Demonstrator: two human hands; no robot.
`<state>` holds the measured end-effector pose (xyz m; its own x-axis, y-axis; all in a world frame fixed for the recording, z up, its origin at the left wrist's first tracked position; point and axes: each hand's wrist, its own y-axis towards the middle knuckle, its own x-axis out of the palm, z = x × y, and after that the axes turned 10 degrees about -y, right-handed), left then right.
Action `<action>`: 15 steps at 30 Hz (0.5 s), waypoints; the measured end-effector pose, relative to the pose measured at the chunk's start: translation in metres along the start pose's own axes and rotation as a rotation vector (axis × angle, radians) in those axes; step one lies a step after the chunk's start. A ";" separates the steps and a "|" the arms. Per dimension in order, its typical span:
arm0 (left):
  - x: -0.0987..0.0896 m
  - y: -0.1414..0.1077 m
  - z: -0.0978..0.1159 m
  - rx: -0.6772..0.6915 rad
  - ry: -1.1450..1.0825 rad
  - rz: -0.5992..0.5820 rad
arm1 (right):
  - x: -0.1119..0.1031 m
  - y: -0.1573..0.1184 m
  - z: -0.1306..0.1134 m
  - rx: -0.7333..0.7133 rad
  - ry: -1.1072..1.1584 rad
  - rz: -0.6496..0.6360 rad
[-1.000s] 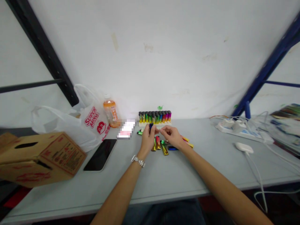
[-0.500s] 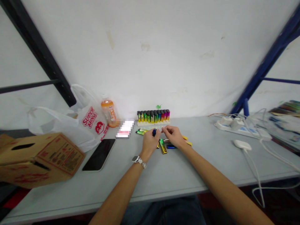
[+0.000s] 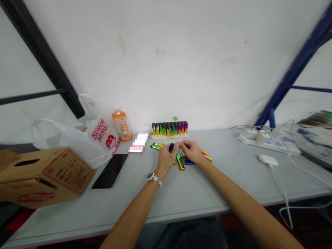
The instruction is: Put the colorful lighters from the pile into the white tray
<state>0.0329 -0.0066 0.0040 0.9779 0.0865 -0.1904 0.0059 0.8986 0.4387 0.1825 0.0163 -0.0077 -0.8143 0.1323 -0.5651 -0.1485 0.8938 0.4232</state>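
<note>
My left hand is closed round a dark blue lighter, whose end shows between thumb and fingers. Its fingertips meet those of my right hand, which is pinched; anything between those fingers is too small to make out. Beneath and around both hands, several loose lighters lie on the table, among them a green and gold lighter, a blue lighter and green lighters at the left. Just behind, multicoloured lighters stand upright in rows in a white holder.
On the left of the table are a cardboard box, a plastic bag, an orange bottle, a black tablet and a blurred-out phone. A power strip and a white charger lie right.
My hands have come slightly closer, and their fingertips now meet. The blue lighter in my left hand is tilted a little differently.
</note>
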 end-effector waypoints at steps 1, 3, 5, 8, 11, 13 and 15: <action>0.000 0.000 0.000 -0.007 0.003 0.002 | 0.000 0.000 0.001 0.000 -0.006 0.003; 0.001 0.001 -0.001 -0.027 0.027 0.017 | 0.001 0.000 0.002 0.002 -0.016 0.008; 0.002 0.004 -0.003 -0.043 0.068 0.033 | 0.002 0.000 0.003 0.009 -0.017 0.010; 0.003 0.006 -0.006 -0.052 0.116 0.031 | 0.002 0.000 0.003 0.014 -0.008 0.002; 0.003 0.007 -0.006 -0.057 0.119 0.024 | 0.001 0.000 0.002 0.016 0.000 -0.007; 0.002 0.005 -0.005 -0.051 0.121 0.022 | 0.001 -0.001 -0.001 0.018 0.012 -0.004; 0.000 0.003 -0.003 -0.052 0.117 0.004 | 0.001 -0.002 -0.005 0.014 0.031 0.002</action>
<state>0.0326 -0.0026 0.0026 0.9466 0.1371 -0.2916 -0.0119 0.9192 0.3937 0.1798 0.0128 -0.0055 -0.8315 0.1210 -0.5422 -0.1393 0.8994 0.4144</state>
